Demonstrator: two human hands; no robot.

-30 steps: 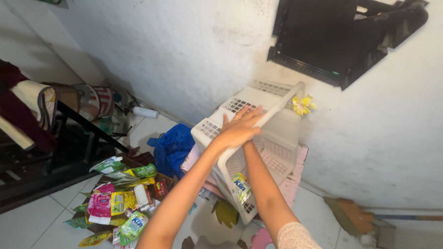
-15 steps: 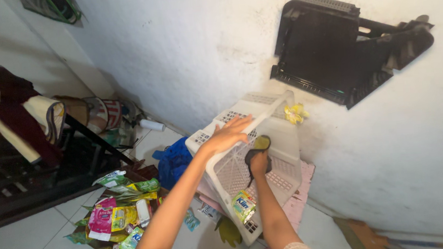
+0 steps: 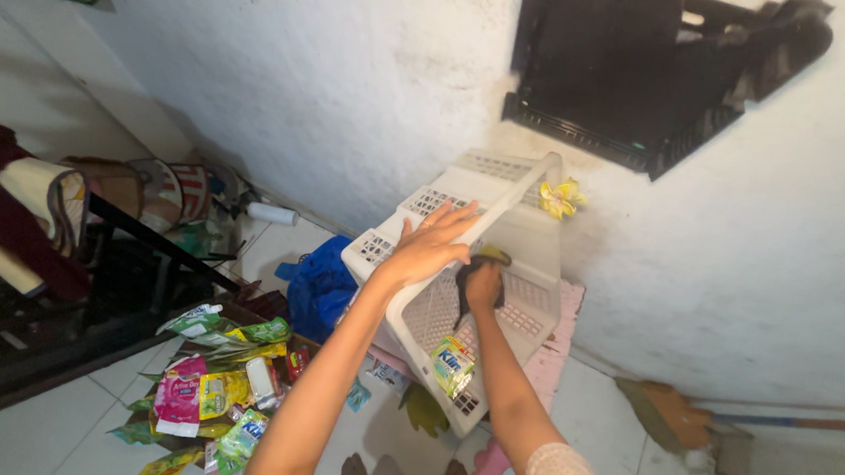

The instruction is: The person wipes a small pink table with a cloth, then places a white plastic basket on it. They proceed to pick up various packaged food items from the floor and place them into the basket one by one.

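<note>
A rough white plastered wall (image 3: 359, 88) meets a white tiled floor (image 3: 43, 454), with dark slatted furniture (image 3: 74, 300) at left.

Head view, looking down and forward at a wall corner.
The one camera sits close above both arms, which rise from the bottom edge to the basket (image 3: 500, 263) at mid-frame; floor lower left.
</note>
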